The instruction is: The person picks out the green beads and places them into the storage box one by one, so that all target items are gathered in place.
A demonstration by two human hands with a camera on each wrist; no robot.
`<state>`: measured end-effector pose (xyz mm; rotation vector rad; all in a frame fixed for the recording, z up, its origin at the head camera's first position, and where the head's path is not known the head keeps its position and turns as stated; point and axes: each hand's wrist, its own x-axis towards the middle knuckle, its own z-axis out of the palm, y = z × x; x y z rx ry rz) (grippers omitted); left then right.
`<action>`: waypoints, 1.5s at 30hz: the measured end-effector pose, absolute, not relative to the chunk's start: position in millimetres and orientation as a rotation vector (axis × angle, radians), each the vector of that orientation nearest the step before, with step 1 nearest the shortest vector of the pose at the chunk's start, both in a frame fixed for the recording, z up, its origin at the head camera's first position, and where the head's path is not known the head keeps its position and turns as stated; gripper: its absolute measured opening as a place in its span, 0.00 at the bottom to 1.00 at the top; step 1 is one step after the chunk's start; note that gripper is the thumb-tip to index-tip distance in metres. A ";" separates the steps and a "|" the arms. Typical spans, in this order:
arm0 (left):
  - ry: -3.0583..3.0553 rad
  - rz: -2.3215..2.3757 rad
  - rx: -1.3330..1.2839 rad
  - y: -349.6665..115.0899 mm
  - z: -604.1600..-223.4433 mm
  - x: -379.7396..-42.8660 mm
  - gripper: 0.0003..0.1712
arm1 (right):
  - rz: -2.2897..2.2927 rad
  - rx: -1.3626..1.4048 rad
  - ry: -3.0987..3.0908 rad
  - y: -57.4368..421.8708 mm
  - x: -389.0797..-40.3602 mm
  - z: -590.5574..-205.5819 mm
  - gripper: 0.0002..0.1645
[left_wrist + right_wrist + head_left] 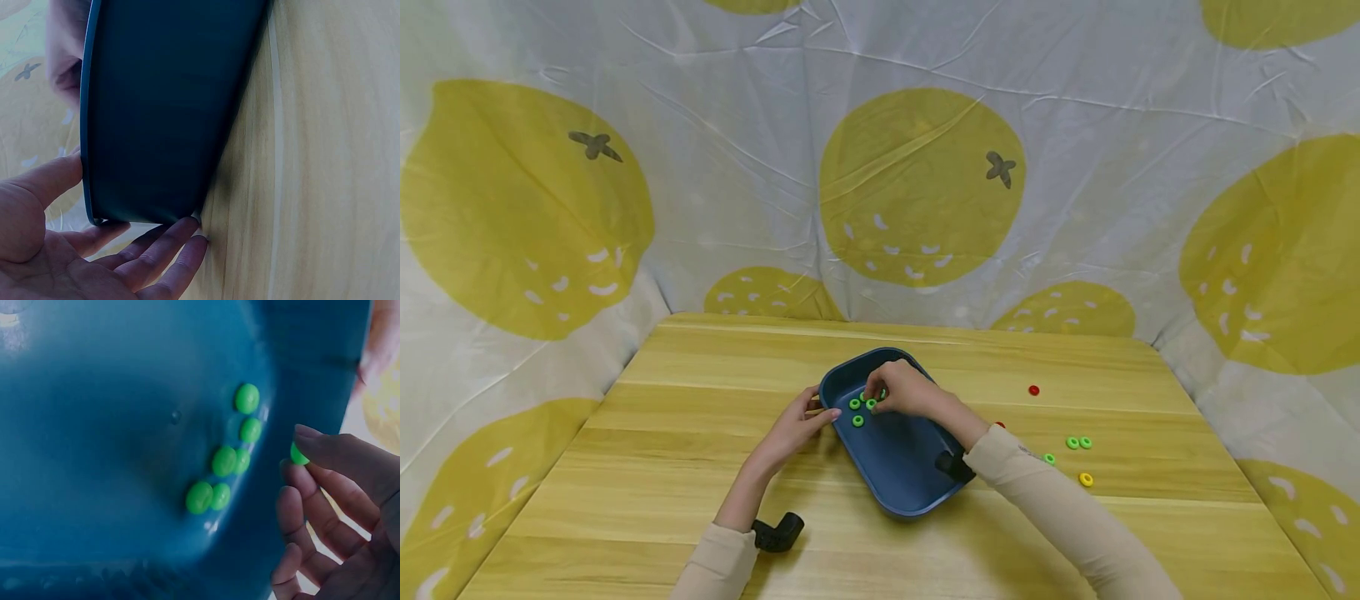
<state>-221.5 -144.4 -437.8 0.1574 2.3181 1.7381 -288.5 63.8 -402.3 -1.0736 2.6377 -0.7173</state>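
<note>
A dark blue rectangular tray [898, 471] rests on the wooden table, set at a slant. My left hand [797, 425] holds its far left corner, thumb on the rim and fingers against the outer wall. Over the tray's far end, my right hand [906, 390] pinches a green bead [300, 454] between thumb and index finger. Several other green ring-shaped beads [857, 421] lie on the tray floor under that hand; the right wrist view shows them in a loose row near the end wall.
On the table [700, 433] right of the tray lie a red bead [1033, 390], a pair of green beads [1079, 442] and a yellow bead [1086, 480]. Another red bead [1000, 426] and a green bead [1048, 458] are partly behind my right sleeve. A lemon-print curtain [925, 50] hangs behind.
</note>
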 end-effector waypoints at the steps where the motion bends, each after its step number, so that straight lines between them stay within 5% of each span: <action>1: 2.315 1.741 0.157 -144.3 -437.9 -221.6 0.32 | -0.682 -1.065 2.636 62.2 -288.1 -403.6 0.07; 21: 2.320 1.727 0.153 -144.5 -436.6 -220.8 0.33 | -0.343 -1.037 2.665 51.3 -281.8 -423.2 0.06; 45: 2.311 1.730 0.151 -144.8 -437.0 -221.8 0.32 | -0.696 -1.060 2.651 57.3 -287.9 -413.2 0.07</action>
